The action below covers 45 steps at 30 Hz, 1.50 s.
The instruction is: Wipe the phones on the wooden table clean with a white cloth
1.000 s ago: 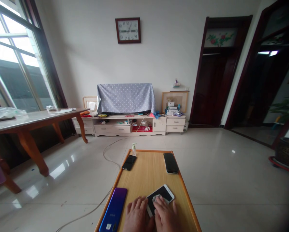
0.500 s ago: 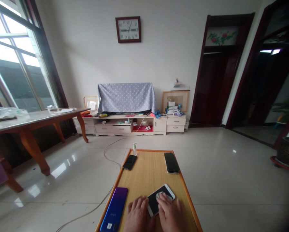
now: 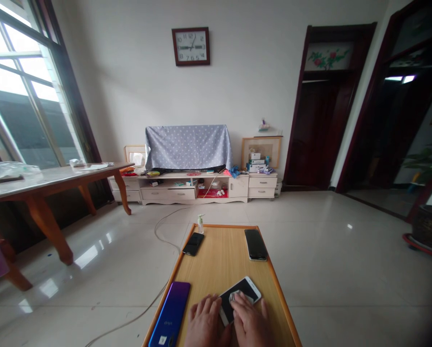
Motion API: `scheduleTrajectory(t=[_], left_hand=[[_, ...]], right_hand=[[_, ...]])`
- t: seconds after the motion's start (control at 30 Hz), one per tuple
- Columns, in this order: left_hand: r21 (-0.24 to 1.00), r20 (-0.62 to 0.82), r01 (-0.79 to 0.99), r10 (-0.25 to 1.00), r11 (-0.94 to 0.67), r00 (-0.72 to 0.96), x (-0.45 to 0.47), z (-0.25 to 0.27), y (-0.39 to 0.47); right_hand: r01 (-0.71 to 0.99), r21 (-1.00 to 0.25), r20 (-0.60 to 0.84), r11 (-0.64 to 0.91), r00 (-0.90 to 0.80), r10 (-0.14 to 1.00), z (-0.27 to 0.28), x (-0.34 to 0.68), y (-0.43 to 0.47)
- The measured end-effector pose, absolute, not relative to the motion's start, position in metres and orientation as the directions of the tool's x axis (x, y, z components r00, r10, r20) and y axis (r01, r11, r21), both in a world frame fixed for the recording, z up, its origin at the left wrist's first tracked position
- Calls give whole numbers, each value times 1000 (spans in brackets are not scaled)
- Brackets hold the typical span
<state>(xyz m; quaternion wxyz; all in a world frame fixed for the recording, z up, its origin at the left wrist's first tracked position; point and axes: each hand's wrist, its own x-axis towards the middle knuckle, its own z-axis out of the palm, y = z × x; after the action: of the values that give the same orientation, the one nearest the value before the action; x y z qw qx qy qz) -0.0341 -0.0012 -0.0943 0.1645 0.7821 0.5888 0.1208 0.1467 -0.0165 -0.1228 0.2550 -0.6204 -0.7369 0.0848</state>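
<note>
A white smartphone (image 3: pixel 251 285) with a dark screen lies face up and slanted on the wooden table (image 3: pixel 219 260). My left hand (image 3: pixel 205 320) is braced against its left end, fingers bent at the edge and thumb near the lower corner, holding it in place. My right hand (image 3: pixel 250 318) presses a small crumpled grey-white cloth (image 3: pixel 234 295) on the screen; the fingertips cover part of it. To the left of my left hand lies a blue-purple smartphone (image 3: pixel 171 311), back side up.
Toward the far edge lie a black smartphone (image 3: pixel 193 244) on the left and another dark smartphone (image 3: pixel 255 245) on the right. A clear pump bottle (image 3: pixel 200 225) stands at the far left corner. A cable (image 3: pixel 143 315) runs along the floor beside the table.
My right hand has slid the cloth slightly left and down across the screen. The left hand and the white smartphone keep their places; the whole view shifts slightly.
</note>
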Motion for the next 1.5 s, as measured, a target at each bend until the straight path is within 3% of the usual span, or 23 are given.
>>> scheduleTrajectory(t=[0.33, 0.7, 1.1, 1.5], left_hand=[[400, -17, 884, 962, -243, 272, -32, -84, -4], [402, -22, 884, 963, -238, 270, -31, -84, -4], [397, 1, 883, 962, -251, 273, -33, -87, -4], [394, 6, 884, 962, -252, 271, -34, -96, 1]], right_hand=[[893, -427, 241, 140, -37, 970, -119, 147, -13], [853, -483, 198, 199, -115, 973, -118, 145, -17], [889, -444, 216, 112, -15, 976, -110, 150, -12], [842, -489, 171, 227, -162, 972, -123, 148, -16]])
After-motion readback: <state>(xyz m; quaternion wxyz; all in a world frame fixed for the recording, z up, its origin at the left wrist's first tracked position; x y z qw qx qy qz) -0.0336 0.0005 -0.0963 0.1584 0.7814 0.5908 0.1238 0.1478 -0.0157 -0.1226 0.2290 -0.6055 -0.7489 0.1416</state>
